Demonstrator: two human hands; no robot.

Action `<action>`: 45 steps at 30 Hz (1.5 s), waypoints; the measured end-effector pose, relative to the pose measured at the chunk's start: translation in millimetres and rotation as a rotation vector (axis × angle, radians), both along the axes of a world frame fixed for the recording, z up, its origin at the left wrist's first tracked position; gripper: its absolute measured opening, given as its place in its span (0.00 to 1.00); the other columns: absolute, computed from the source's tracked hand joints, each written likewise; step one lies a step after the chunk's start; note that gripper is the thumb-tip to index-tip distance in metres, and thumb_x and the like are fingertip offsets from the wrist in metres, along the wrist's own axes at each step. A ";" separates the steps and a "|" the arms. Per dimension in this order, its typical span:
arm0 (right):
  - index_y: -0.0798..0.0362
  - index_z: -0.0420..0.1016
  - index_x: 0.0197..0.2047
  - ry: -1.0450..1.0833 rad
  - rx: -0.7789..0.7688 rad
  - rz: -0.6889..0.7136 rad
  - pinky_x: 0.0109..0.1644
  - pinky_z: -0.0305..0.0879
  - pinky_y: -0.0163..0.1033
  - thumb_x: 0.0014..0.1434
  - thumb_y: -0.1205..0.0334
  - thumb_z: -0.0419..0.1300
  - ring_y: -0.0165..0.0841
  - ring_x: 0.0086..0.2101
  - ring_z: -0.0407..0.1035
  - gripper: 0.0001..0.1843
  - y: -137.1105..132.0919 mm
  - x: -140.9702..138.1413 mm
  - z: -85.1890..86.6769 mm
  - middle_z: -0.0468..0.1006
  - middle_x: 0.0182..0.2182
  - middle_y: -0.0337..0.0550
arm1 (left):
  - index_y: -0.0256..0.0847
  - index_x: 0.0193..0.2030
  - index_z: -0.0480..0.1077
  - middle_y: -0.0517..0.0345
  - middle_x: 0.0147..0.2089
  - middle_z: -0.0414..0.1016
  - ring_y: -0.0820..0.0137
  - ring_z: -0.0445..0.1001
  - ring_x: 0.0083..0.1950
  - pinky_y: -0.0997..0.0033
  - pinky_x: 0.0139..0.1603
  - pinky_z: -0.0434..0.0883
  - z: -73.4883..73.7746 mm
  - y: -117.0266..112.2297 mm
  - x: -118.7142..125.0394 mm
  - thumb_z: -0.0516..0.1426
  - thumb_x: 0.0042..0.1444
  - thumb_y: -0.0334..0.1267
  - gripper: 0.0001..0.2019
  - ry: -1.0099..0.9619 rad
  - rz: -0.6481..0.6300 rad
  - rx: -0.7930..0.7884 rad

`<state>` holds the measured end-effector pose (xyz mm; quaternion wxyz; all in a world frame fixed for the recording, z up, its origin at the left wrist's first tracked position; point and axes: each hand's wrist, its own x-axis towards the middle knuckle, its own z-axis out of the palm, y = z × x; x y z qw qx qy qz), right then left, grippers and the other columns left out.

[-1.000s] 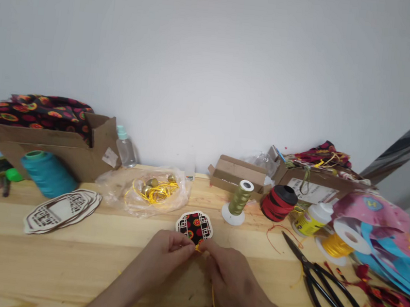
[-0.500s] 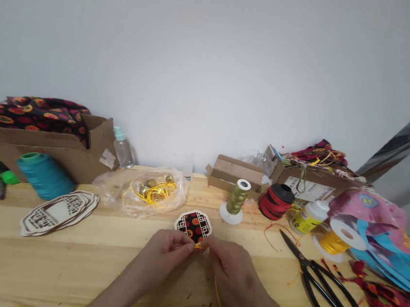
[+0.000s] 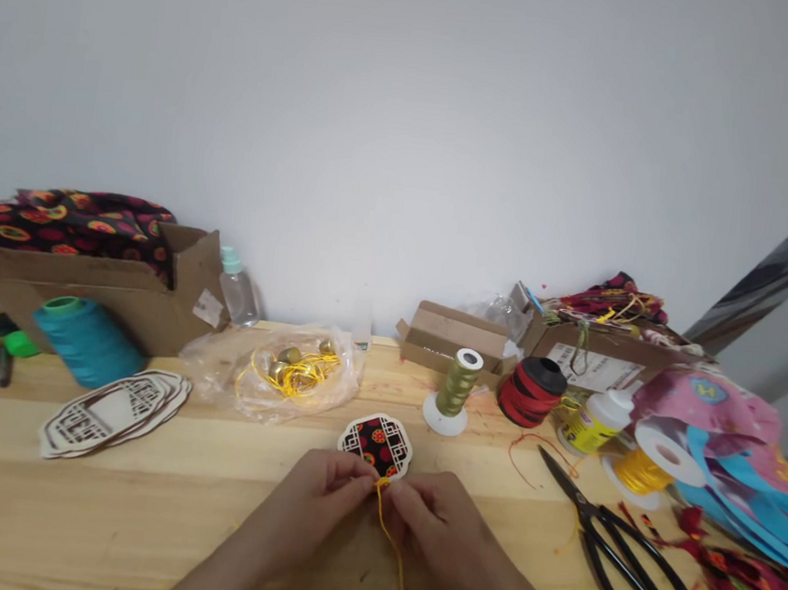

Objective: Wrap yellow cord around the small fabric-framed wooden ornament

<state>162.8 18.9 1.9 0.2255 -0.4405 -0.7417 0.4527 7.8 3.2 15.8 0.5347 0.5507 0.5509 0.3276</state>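
A small round ornament (image 3: 377, 442) with a pale lattice frame over black, red-dotted fabric lies on the wooden table (image 3: 134, 493). Just in front of it my left hand (image 3: 327, 494) and my right hand (image 3: 430, 519) meet, fingertips pinched together on a yellow cord (image 3: 388, 524) at the ornament's near edge. The cord trails from the pinch toward me between my wrists. Both hands rest low over the table.
Black scissors (image 3: 626, 563) lie at the right. Behind stand an olive thread spool (image 3: 458, 386), a red cord spool (image 3: 531, 389), a glue bottle (image 3: 596, 419) and a gold ribbon reel (image 3: 650, 463). A bag of bells (image 3: 287, 373), lattice cutouts (image 3: 115, 406) and a teal spool (image 3: 86, 338) lie left.
My hands have drawn slightly toward me, and more of the yellow cord now shows between them. The ornament has shifted a little to the right.
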 end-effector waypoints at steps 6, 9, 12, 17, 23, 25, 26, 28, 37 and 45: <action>0.57 0.61 0.13 0.327 -0.317 -0.079 0.14 0.40 0.28 0.53 0.50 0.48 0.20 0.11 0.47 0.25 6.7 -4.1 3.0 0.57 0.08 0.31 | 0.35 0.33 0.73 0.60 0.25 0.75 0.71 0.68 0.29 0.77 0.30 0.61 5.0 -1.0 5.7 0.51 0.50 0.39 0.12 -0.095 -0.002 0.023; 0.57 0.61 0.12 0.426 -0.429 -0.102 0.13 0.35 0.28 0.48 0.48 0.53 0.19 0.09 0.43 0.23 9.9 -3.4 3.5 0.53 0.06 0.28 | 0.36 0.33 0.73 0.60 0.27 0.75 0.71 0.69 0.30 0.77 0.30 0.62 5.3 -2.7 7.6 0.50 0.51 0.39 0.13 -0.098 -0.026 0.048; 0.60 0.68 0.16 0.447 -0.435 -0.133 0.14 0.36 0.28 0.44 0.51 0.58 0.18 0.11 0.43 0.19 11.0 -2.9 3.9 0.54 0.08 0.28 | 0.36 0.36 0.72 0.59 0.29 0.76 0.69 0.70 0.33 0.75 0.34 0.63 2.6 -4.0 7.9 0.50 0.51 0.38 0.12 -0.093 -0.027 0.078; 0.63 0.74 0.22 0.457 -0.389 -0.247 0.18 0.42 0.28 0.39 0.55 0.62 0.20 0.15 0.49 0.16 9.3 -6.1 6.4 0.60 0.12 0.32 | 0.38 0.40 0.71 0.58 0.30 0.76 0.67 0.70 0.32 0.74 0.30 0.64 -0.6 -8.0 9.9 0.50 0.50 0.38 0.13 0.047 0.029 0.108; 0.62 0.74 0.20 0.485 -0.364 -0.352 0.18 0.43 0.28 0.38 0.58 0.63 0.20 0.15 0.47 0.13 8.9 -7.5 4.4 0.59 0.10 0.31 | 0.41 0.36 0.73 0.59 0.26 0.75 0.66 0.70 0.31 0.72 0.34 0.65 6.7 -12.1 16.8 0.49 0.50 0.37 0.13 0.215 0.037 0.243; 0.61 0.75 0.20 0.513 -0.380 -0.354 0.19 0.43 0.28 0.38 0.57 0.63 0.20 0.15 0.47 0.13 8.9 -7.0 4.1 0.58 0.09 0.31 | 0.43 0.35 0.73 0.59 0.26 0.75 0.66 0.71 0.31 0.72 0.34 0.65 8.5 -13.0 18.1 0.49 0.51 0.37 0.13 0.262 0.055 0.289; 0.61 0.75 0.20 0.528 -0.386 -0.358 0.19 0.44 0.29 0.38 0.57 0.63 0.20 0.15 0.47 0.13 8.9 -6.8 4.3 0.59 0.09 0.31 | 0.44 0.35 0.73 0.59 0.27 0.75 0.66 0.71 0.31 0.72 0.34 0.65 8.8 -13.5 18.5 0.49 0.51 0.37 0.12 0.281 0.072 0.308; 0.60 0.76 0.21 0.560 -0.407 -0.368 0.19 0.45 0.29 0.37 0.56 0.63 0.20 0.15 0.48 0.13 8.5 -6.9 5.5 0.59 0.09 0.31 | 0.44 0.35 0.73 0.59 0.29 0.76 0.66 0.71 0.32 0.73 0.33 0.66 8.1 -14.3 18.9 0.49 0.50 0.37 0.11 0.307 0.120 0.332; 0.60 0.73 0.17 0.783 -0.637 -0.364 0.15 0.43 0.28 0.33 0.56 0.66 0.18 0.11 0.44 0.14 3.5 -10.8 14.1 0.51 0.05 0.26 | 0.44 0.33 0.70 0.58 0.32 0.75 0.67 0.71 0.34 0.74 0.34 0.66 3.3 -17.6 18.2 0.50 0.50 0.37 0.08 0.387 0.170 0.397; 0.60 0.69 0.17 0.831 -0.751 -0.319 0.12 0.31 0.27 0.34 0.57 0.66 0.15 0.08 0.39 0.14 3.1 -9.4 11.7 0.50 0.05 0.25 | 0.40 0.29 0.71 0.59 0.28 0.74 0.69 0.70 0.30 0.76 0.29 0.65 9.3 -14.6 20.7 0.51 0.49 0.37 0.08 0.247 0.205 0.323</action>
